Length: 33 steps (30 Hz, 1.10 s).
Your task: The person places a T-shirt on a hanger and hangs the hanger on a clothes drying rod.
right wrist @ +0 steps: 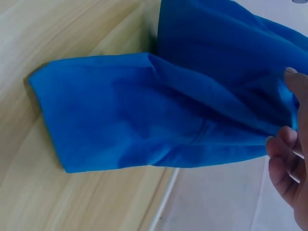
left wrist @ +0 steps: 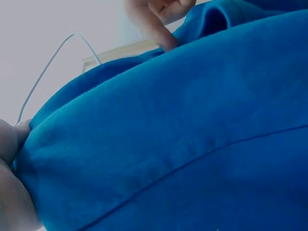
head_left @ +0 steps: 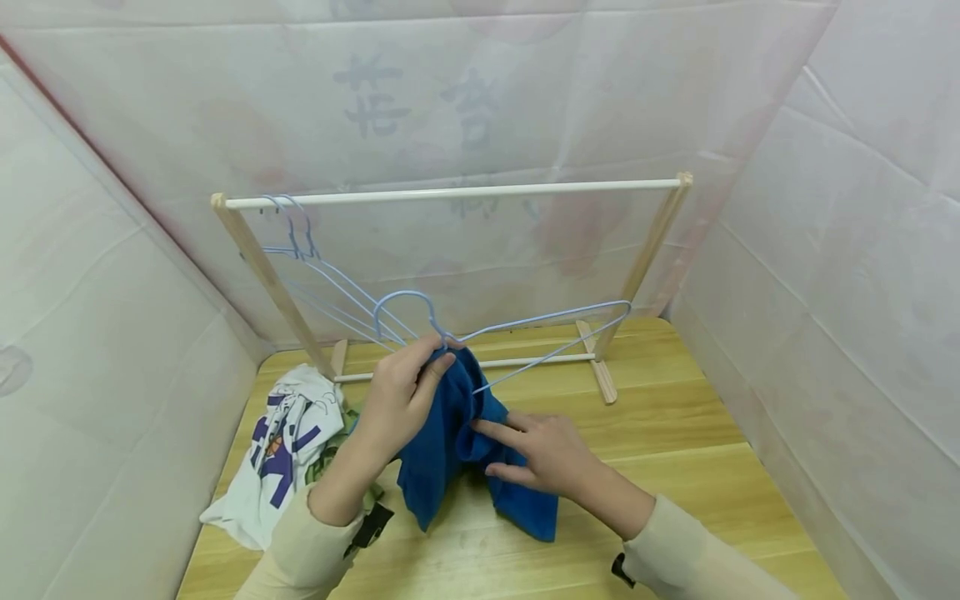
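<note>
Hanging from left fingers (head_left: 414,354); blue garment (head_left: 445,435); right fingers (head_left: 498,432) at its fold

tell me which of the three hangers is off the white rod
The hanger gripped in the left hand together with the blue garment: it is clear of the white rod, while the other two hangers hang from that rod's left end.

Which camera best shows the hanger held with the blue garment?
The head view, where the hanger shows its hook and one side. Left wrist catches only a bent wire stretch; right wrist, none of it.
</note>
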{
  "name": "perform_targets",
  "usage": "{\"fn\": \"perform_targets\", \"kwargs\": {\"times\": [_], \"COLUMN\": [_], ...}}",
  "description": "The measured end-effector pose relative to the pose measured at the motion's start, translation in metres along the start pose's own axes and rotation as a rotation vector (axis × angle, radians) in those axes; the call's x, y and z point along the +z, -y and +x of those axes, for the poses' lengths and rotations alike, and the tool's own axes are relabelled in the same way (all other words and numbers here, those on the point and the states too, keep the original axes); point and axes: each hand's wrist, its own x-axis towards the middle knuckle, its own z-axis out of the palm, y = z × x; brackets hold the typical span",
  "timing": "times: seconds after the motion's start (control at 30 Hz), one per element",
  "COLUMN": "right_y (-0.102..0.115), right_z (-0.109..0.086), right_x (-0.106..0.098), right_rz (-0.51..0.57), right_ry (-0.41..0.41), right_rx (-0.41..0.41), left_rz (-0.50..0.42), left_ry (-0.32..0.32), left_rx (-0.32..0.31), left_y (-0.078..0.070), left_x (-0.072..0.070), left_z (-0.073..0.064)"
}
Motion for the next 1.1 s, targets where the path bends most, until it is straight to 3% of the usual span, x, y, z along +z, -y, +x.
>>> {"fn": "perform_targets", "kwargs": {"times": [0.1,0.3,0.47,0.6,0.73,0.87,1.1], "right_y": [0.001,0.001,-0.001,-0.009,-0.023,-0.038,-0.06], "right_z": [-0.001,-0.004,-0.007,-0.012,-0.017,-0.024,-0.034], "right_x": [0.001,0.001,0.0,-0.007,-0.02,-0.038,-0.064], "right_rz": [-0.023,-0.112,-0.043,0.122,0.23,0.235,0.191], "right_ry": [0.054,0.22,0.282,0.216,0.079,-0.038,-0.162], "right_rx": [0.032,0.176,0.172,0.13,0.089,0.115,0.172], "left_rz": [-0.001,0.011,0.005,0.005,0.008,0.02,0.018], "left_ry": [0.005,0.004,0.01,0.003,-0.002,0.006,0.038], "left_rx": [-0.01,-0.018,-0.026,-0.028,-0.025,-0.013,0.025], "left_y": [0.0,0.001,0.003,0.005,0.006,0.009,0.013], "left_x": [-0.001,-0.001,-0.002,-0.005,-0.009,-0.012,-0.013], "left_z": [0.0,-0.002,-0.004,-0.004,-0.005,-0.006,-0.009]}}
